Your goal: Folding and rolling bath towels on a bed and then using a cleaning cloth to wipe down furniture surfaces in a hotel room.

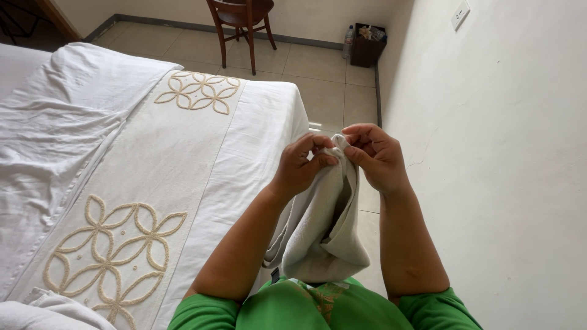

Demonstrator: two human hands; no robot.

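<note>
Head view: both hands pinched the top corner of a pale towel [321, 229] beside the bed [257, 128].
Left hand [301, 164] and right hand [374, 156] each had a closed grip on that corner, so the cloth hung free before the green shirt [275, 308].

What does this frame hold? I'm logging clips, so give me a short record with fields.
setting: bedroom, tiled floor, white wall
left hand: pinching the top edge of a white towel
right hand: pinching the same edge, close beside the left
towel: hangs folded between the forearms, off the bed
bed: white sheets, cream runner with looped flower embroidery
background: wooden chair, dark waste bin
</note>
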